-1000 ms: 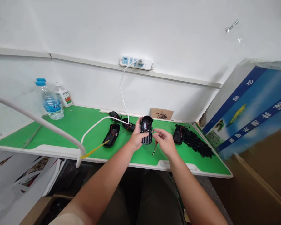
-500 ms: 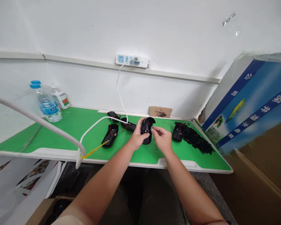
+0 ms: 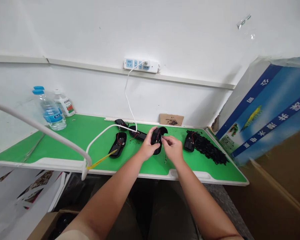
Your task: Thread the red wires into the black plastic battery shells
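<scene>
My left hand [image 3: 149,145] is closed around a hollow black plastic housing [image 3: 157,150], held above the green table [image 3: 85,146]. The fingers of my right hand [image 3: 173,147] pinch at the right side of its opening, on a small part too hidden to name. A thin dark piece [image 3: 165,158] with a light tip shows below my right fingers. Left of my hands lies another black housing [image 3: 118,145] with red wires. A further black housing [image 3: 189,143] with a red wire rests to the right.
A heap of black strips [image 3: 211,150] lies at right. Small dark bits sit on a cardboard piece [image 3: 171,119] by the wall. A white cable [image 3: 107,126] and a yellow tie [image 3: 101,160] cross the left side. Bottles [image 3: 52,115] stand at the back left.
The held housing has tilted slightly, and my left fingers have shifted a little on it. My right hand has moved slightly left, still pinching at the opening.
</scene>
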Motion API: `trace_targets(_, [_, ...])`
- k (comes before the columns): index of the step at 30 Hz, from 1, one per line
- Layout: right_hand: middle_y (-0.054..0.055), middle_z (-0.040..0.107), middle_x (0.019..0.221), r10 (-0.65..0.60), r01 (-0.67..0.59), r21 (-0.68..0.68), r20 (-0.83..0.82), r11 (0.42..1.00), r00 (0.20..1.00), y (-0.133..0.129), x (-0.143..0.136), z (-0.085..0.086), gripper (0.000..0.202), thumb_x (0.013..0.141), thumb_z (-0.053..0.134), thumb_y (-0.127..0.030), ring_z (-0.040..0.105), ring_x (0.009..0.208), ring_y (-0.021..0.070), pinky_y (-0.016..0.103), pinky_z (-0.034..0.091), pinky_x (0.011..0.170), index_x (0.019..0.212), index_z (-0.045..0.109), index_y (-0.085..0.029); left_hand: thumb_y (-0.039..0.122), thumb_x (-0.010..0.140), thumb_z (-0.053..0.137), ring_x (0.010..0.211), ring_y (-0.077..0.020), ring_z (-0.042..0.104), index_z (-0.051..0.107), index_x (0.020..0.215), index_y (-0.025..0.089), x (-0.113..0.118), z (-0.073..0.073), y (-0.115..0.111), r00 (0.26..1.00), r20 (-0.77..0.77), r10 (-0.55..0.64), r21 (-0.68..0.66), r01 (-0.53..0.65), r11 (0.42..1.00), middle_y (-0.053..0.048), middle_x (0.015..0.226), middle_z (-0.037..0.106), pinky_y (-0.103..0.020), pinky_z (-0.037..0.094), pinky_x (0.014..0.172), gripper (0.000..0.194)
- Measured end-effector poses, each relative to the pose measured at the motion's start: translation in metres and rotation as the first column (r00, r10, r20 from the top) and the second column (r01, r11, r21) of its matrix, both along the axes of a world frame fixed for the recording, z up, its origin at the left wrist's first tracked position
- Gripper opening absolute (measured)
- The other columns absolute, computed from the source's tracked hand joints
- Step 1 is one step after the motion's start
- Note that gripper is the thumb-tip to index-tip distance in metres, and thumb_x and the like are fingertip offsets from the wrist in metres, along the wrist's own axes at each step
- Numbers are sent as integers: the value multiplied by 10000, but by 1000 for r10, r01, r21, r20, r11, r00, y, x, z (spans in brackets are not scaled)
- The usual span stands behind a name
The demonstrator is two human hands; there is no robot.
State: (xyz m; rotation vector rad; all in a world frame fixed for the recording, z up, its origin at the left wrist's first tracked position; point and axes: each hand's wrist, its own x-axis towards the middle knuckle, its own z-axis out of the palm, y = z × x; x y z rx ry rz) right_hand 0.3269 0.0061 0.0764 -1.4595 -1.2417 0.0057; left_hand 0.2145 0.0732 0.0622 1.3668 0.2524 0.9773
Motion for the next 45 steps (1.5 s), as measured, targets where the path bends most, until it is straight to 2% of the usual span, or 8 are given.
trace_targets(6, [35, 622, 628, -38, 34, 28, 135, 999, 990, 1, 0, -2, 178, 777, 556, -218, 528, 546, 114, 233, 427, 538, 727, 711, -146, 80, 691, 581, 1267, -234, 376, 323, 1349, 223, 2, -4, 2, 998, -25, 63, 175, -57, 983, -71, 1363, 411, -366, 232, 1100, 720])
trace_targets(14, [45, 642, 668, -47, 37, 82, 126, 996, 991, 1, -2, -6, 175, 785, 556, -212, 560, 575, 125, 245, 450, 551, 723, 710, -157, 96, 733, 556, 1295, -212, 343, 335, 1348, 194, 1, -2, 0, 994, -29, 105, 282, -92, 955, -75, 1377, 399, -336, 207, 1122, 662])
trace_targets(28, [39, 655, 651, -129, 131, 46, -44, 990, 991, 3, -5, -6, 170, 724, 563, -219, 584, 567, 137, 242, 463, 556, 714, 714, -142, 109, 743, 572, 1285, -211, 363, 330, 1354, 204, 3, -7, -1, 994, -4, 113, 285, -107, 952, -81, 1375, 401, -348, 238, 1114, 664])
trace_targets(33, [33, 637, 620, -136, 136, 43, 7, 990, 991, 5, -6, -4, 166, 715, 560, -212, 558, 545, 132, 242, 448, 554, 673, 707, -146, 110, 734, 584, 1276, -220, 374, 330, 1357, 205, 3, -5, -2, 997, 2, 79, 244, -77, 967, -85, 1369, 409, -356, 238, 1111, 680])
trace_targets(36, [50, 613, 639, -92, 92, 6, 131, 996, 987, 6, -4, -3, 212, 771, 530, -215, 544, 574, 135, 255, 441, 578, 699, 713, -136, 88, 702, 599, 1260, -218, 391, 361, 1341, 224, 3, -2, -2, 999, 25, 43, 148, -46, 988, -68, 1353, 429, -351, 249, 1100, 695])
trace_targets(39, [79, 585, 732, 42, -7, -129, 270, 992, 962, 5, 0, 2, 268, 834, 491, -237, 545, 678, 153, 274, 452, 648, 894, 724, -118, 44, 633, 613, 1149, -217, 496, 308, 1367, 281, 1, 1, -1, 994, 104, -14, -124, 27, 992, -52, 1269, 505, -366, 349, 1022, 829])
trace_targets(42, [78, 559, 781, 195, -104, -279, 322, 955, 926, 1, 4, 11, 337, 861, 491, -281, 528, 760, 169, 317, 463, 744, 1113, 657, -132, 22, 580, 614, 1003, -205, 582, 250, 1383, 329, -1, 5, 2, 981, 190, -50, -365, 118, 923, -34, 1128, 585, -361, 437, 908, 933])
trace_targets(45, [97, 577, 955, 214, -168, -238, 182, 957, 960, -8, 7, 19, 424, 847, 536, -374, 544, 889, 188, 342, 472, 800, 1217, 579, -172, 50, 588, 619, 933, -207, 612, 282, 1361, 334, -5, 10, 3, 973, 222, -61, -480, 163, 862, -33, 1040, 613, -379, 475, 842, 890])
